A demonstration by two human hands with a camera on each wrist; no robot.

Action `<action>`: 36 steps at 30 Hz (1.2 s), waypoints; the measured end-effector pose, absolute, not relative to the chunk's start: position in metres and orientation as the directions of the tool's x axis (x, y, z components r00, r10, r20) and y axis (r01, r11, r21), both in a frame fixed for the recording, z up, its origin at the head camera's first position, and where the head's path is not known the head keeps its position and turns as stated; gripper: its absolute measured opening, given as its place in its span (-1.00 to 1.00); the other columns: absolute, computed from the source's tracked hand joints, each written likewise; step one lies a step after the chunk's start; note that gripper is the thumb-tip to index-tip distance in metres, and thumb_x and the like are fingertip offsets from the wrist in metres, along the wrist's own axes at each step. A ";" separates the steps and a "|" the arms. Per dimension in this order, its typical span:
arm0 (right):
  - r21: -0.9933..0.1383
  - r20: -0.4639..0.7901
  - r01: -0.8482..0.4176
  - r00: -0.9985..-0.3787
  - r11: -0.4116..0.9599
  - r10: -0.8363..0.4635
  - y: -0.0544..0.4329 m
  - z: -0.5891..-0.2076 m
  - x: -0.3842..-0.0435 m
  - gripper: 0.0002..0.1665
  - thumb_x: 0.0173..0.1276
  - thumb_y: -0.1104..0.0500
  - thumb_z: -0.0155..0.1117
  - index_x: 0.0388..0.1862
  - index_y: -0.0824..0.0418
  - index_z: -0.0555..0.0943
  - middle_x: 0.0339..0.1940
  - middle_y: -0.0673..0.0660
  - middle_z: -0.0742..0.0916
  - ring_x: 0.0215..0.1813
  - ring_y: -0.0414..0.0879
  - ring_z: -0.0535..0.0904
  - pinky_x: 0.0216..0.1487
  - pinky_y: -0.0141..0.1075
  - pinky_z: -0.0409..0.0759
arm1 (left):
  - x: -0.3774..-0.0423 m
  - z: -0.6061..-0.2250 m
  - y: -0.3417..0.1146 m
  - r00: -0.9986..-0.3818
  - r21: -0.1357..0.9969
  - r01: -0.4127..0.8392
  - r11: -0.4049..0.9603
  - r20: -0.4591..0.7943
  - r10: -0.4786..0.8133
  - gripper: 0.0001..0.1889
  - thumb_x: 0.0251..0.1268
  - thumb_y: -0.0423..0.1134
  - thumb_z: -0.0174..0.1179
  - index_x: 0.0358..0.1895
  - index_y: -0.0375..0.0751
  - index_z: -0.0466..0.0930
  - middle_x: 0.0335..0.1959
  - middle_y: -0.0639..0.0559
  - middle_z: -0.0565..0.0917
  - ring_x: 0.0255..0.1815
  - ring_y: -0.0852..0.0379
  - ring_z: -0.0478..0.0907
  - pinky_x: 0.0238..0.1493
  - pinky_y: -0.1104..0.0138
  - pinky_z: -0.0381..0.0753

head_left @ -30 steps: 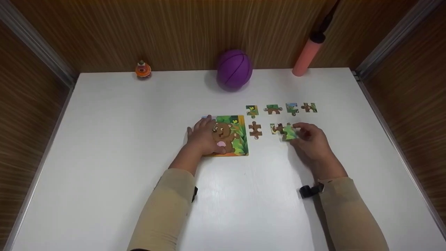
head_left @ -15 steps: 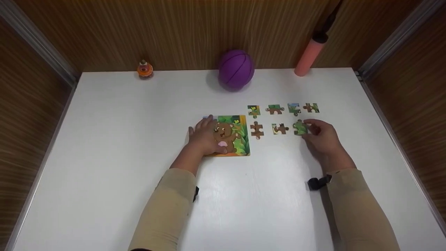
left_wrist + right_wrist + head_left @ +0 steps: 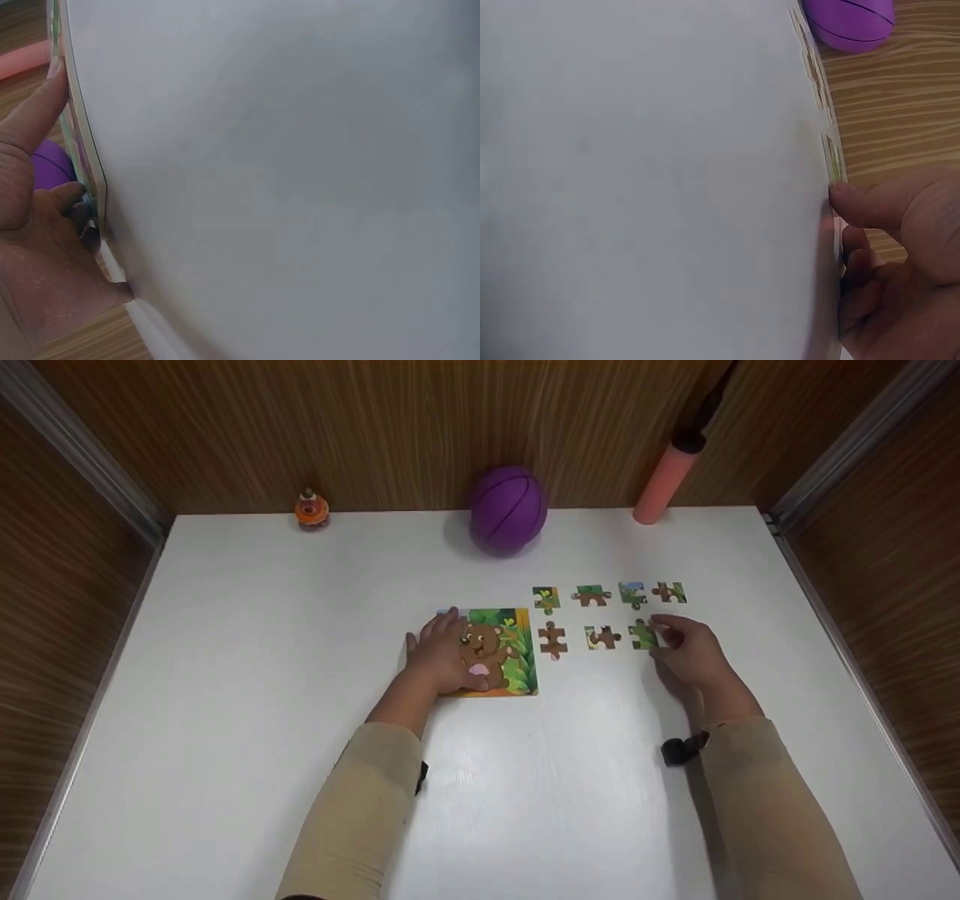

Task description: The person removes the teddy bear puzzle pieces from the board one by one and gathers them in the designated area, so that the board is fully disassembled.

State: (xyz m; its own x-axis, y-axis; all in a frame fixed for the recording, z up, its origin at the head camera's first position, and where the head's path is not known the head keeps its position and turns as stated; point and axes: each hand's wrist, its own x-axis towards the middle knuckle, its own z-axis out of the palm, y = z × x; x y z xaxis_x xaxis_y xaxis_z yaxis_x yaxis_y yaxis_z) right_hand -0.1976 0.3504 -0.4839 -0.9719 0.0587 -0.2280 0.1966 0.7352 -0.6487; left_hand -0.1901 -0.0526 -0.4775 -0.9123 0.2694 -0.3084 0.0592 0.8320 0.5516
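Observation:
My left hand [image 3: 440,654] lies with spread fingers on the left part of a square puzzle board [image 3: 520,679] printed with a brown bear. In the left wrist view, the thumb [image 3: 37,112] presses against the board, which is seen edge-on. At the right, the thumb and index finger of my right hand [image 3: 694,654] pinch the right edge of a green puzzle piece [image 3: 643,636] at the tabletop. A brown piece with a pale edge [image 3: 601,637] sits just left of it. Closer to the board lies a plain brown piece [image 3: 553,640].
Several more puzzle pieces form a row behind, among them a green-and-brown one [image 3: 592,595]. Along the back stand a purple ball [image 3: 508,510], a small orange toy [image 3: 311,509] and a pink pump [image 3: 664,484]. Wood-grain panels [image 3: 375,435] border the white table [image 3: 300,607].
My right hand has carried the green piece rightward from over the pale-edged brown piece, then turned it slightly and set it down beside that piece. My left hand stays on the board.

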 end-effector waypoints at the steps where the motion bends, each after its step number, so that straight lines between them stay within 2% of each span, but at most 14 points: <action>1: -0.653 -0.225 0.199 -0.972 0.731 0.064 0.350 -0.484 -0.197 -0.27 0.47 0.44 0.27 0.60 0.35 0.38 0.28 0.44 0.56 0.26 0.23 0.44 0.35 0.09 0.48 | -0.190 -0.477 -0.052 -0.912 0.552 0.056 0.832 -0.310 0.267 0.25 0.08 0.09 0.65 0.74 -0.16 0.01 0.78 -0.05 -0.12 0.77 -0.13 -0.28 0.63 -0.29 -0.34; 7: -0.679 -0.175 0.187 -0.980 0.710 0.091 0.344 -0.486 -0.191 -0.24 0.43 0.43 0.30 0.59 0.36 0.37 0.21 0.41 0.56 0.20 0.19 0.44 0.32 0.06 0.48 | -0.190 -0.477 -0.052 -0.913 0.557 0.048 0.829 -0.312 0.263 0.24 0.09 0.08 0.64 0.74 -0.15 0.01 0.78 -0.06 -0.11 0.77 -0.12 -0.27 0.64 -0.28 -0.35; 18: -0.705 -0.011 0.052 -0.998 0.707 0.062 0.316 -0.478 -0.178 -0.39 0.48 0.37 0.24 0.50 0.39 0.47 0.10 0.39 0.56 0.06 0.14 0.46 0.03 -0.07 0.50 | -0.190 -0.476 -0.052 -0.912 0.544 0.051 0.837 -0.316 0.261 0.23 0.11 0.09 0.63 0.74 -0.14 0.00 0.78 -0.05 -0.11 0.77 -0.12 -0.27 0.64 -0.28 -0.33; 21: -0.709 0.031 0.001 -0.999 0.705 0.033 0.307 -0.477 -0.176 -0.42 0.49 0.38 0.27 0.46 0.42 0.50 0.05 0.40 0.56 0.03 0.15 0.48 0.03 -0.07 0.51 | -0.189 -0.476 -0.052 -0.912 0.550 0.052 0.833 -0.313 0.264 0.23 0.11 0.08 0.63 0.74 -0.15 0.01 0.78 -0.05 -0.12 0.77 -0.13 -0.28 0.64 -0.29 -0.35; 28: -0.701 0.121 -0.115 -0.992 0.704 -0.042 0.284 -0.476 -0.171 -0.48 0.46 0.42 0.33 0.38 0.46 0.56 0.01 0.44 0.59 0.01 0.26 0.56 0.07 0.07 0.57 | -0.188 -0.477 -0.054 -0.912 0.571 0.061 0.819 -0.302 0.279 0.21 0.11 0.04 0.64 0.73 -0.18 0.03 0.78 -0.05 -0.12 0.77 -0.13 -0.28 0.63 -0.29 -0.37; 36: -0.694 0.141 -0.162 -0.986 0.701 -0.089 0.256 -0.477 -0.167 -0.49 0.41 0.42 0.35 0.34 0.42 0.61 -0.04 0.39 0.63 0.03 0.25 0.56 0.10 0.08 0.55 | -0.188 -0.478 -0.054 -0.913 0.569 0.065 0.820 -0.298 0.279 0.21 0.12 0.04 0.64 0.73 -0.17 0.03 0.78 -0.06 -0.12 0.77 -0.13 -0.28 0.63 -0.29 -0.37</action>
